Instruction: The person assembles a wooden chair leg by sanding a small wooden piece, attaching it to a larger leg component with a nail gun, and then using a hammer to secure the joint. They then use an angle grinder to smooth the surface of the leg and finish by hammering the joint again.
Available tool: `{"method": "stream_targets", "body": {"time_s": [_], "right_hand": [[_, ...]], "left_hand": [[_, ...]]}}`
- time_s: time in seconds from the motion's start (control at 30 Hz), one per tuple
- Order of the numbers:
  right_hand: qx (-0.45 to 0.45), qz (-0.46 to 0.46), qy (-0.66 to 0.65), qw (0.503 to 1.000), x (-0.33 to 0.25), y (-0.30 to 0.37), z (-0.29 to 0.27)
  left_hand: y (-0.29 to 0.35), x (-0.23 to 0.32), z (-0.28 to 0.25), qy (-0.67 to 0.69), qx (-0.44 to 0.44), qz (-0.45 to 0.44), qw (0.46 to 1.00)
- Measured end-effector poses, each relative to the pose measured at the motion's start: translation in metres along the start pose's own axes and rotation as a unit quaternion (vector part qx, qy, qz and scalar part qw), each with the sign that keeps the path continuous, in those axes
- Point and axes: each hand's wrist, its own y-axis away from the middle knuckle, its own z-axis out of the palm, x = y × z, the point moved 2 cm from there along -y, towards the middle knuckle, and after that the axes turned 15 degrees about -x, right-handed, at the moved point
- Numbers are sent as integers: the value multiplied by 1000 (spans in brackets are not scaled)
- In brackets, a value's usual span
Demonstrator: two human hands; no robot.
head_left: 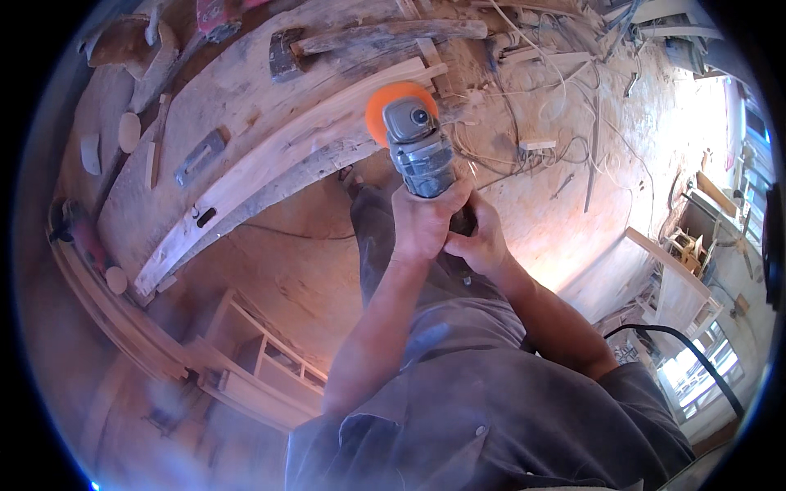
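Observation:
Both of my hands are closed round an angle grinder [422,159] with a grey head and an orange disc [386,102]. My left hand [422,217] wraps the body just behind the head. Further back, my right hand [485,233] grips the rear of the tool, whose handle is mostly hidden by my fingers. The disc is over the right end of a long pale wooden plank [286,139] on the workbench; whether it touches the wood I cannot tell. A dark slot [206,218] is cut near the plank's left end.
A wooden-handled hammer [393,34] lies beyond the plank, and a flat metal-and-wood tool [201,157] left of it. A red power tool [84,237] sits at the far left. Cables [512,168] and scraps litter the floor on the right. A wooden frame [266,348] stands lower left.

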Motion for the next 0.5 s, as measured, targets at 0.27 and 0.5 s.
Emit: {"method": "stream_targets", "body": {"time_s": [0.27,0.5], "right_hand": [[-90,47,116,988,6,-13,22],[-3,23,-8,1000,-10,-5,8]], "left_hand": [[17,4,-20,99,31,11,995],[-4,10,4,12,-12,-3,1000]]}}
